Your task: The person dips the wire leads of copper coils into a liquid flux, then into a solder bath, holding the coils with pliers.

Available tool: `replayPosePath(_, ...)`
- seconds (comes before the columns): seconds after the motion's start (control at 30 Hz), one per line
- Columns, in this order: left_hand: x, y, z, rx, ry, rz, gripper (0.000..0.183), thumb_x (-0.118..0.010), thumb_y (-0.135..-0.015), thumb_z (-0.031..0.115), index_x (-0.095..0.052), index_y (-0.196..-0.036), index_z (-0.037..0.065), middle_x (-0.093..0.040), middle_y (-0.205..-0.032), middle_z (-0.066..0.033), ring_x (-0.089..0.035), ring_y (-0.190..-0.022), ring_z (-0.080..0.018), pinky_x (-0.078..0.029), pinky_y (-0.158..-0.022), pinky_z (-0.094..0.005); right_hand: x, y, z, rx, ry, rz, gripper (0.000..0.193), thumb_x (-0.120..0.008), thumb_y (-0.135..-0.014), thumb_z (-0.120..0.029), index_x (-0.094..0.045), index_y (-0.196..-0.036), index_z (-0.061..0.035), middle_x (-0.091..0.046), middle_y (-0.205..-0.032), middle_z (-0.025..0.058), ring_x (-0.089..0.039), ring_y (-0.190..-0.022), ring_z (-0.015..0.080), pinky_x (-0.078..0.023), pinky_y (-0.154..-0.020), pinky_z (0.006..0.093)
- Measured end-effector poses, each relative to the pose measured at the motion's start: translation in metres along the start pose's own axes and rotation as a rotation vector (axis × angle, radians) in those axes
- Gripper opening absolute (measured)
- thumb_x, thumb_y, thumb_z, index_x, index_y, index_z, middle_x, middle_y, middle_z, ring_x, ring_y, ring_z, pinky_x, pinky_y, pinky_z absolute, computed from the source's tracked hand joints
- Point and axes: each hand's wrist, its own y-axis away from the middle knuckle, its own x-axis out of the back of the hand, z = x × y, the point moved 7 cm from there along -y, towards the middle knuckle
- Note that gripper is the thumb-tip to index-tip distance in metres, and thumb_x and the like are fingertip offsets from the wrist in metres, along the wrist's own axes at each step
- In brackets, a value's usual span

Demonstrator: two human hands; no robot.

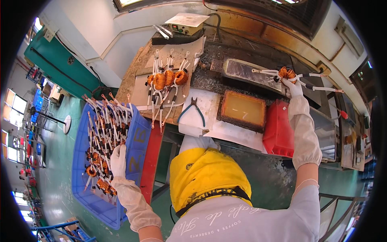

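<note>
My right hand (293,86), in a white glove, is closed round a copper-wound toroidal coil (287,73). White leads with black sleeves and metal lugs stick out from that coil to both sides. It is held up over the far right of the bench, beside a long metal-rimmed tank (252,74). My left hand (118,160), also gloved, reaches into a blue plastic bin (135,155) full of similar coils (100,135). Its fingers are drawn together against the white leads there; exactly what they grip is hidden. Several more coils (165,78) stand on cardboard at the bench's left.
Green-handled pliers (193,111) lie on white paper. Nearby stand a square pan of amber material (244,109) and a red bin (279,131) at the bench's front edge. A control box (184,27) sits at the back. A round-based stand (67,124) is on the floor left.
</note>
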Motion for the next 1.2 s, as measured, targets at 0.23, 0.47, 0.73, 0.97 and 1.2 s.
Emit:
replayPosePath(0.23,0.001,-0.001,-0.001,0.007,-0.009,0.007,0.050,-0.057,-0.094,0.039,-0.058,-0.119,-0.005,-0.066,-0.105,-0.0106,-0.059,-0.097,-0.0157,-0.043,-0.089,-0.0280,-0.008,-0.011,0.004,0.046,0.100,-0.008,0.013,-0.068,-0.086,-0.015,-0.058,-0.092,-0.0094,-0.054,-0.058,0.0005,-0.033,-0.034,0.0031,-0.020,-0.032,0.0215)
replayPosePath(0.47,0.001,0.002,0.003,-0.007,-0.014,0.007,0.048,-0.056,-0.095,0.037,-0.059,-0.118,-0.005,-0.066,-0.103,-0.0095,-0.058,-0.095,-0.0145,-0.043,-0.088,-0.0273,-0.001,-0.032,0.020,0.140,0.145,-0.021,0.014,-0.067,-0.085,-0.012,-0.056,-0.095,-0.0096,-0.052,-0.057,0.0024,-0.035,-0.034,0.0055,-0.021,-0.032,0.0226)
replayPosePath(0.73,-0.001,0.003,0.005,-0.004,0.020,-0.006,0.046,-0.056,-0.095,0.036,-0.059,-0.118,-0.005,-0.067,-0.102,-0.0097,-0.058,-0.093,-0.0139,-0.044,-0.086,-0.0267,0.001,-0.018,-0.008,0.215,0.265,0.010,0.021,-0.068,-0.084,-0.013,-0.057,-0.102,-0.0117,-0.051,-0.061,-0.0022,-0.032,-0.037,0.0034,-0.019,-0.033,0.0230)
replayPosePath(0.97,0.001,0.004,0.007,0.004,-0.059,0.017,0.050,-0.054,-0.095,0.038,-0.058,-0.119,-0.005,-0.067,-0.105,-0.0135,-0.060,-0.096,-0.0178,-0.044,-0.088,-0.0289,0.016,-0.003,-0.022,0.039,0.299,0.088,0.025,-0.069,-0.084,-0.016,-0.057,-0.106,-0.0135,-0.052,-0.063,-0.0034,-0.030,-0.039,0.0018,-0.018,-0.034,0.0209)
replayPosePath(1.2,0.002,0.001,0.003,-0.019,-0.099,0.021,0.054,-0.053,-0.094,0.042,-0.058,-0.120,-0.004,-0.067,-0.107,-0.0166,-0.062,-0.099,-0.0227,-0.044,-0.090,-0.0309,0.029,0.005,-0.032,0.023,0.345,0.126,0.032,-0.072,-0.080,-0.020,-0.058,-0.108,-0.0131,-0.057,-0.069,-0.0015,-0.036,-0.041,0.0043,-0.023,-0.036,0.0220)
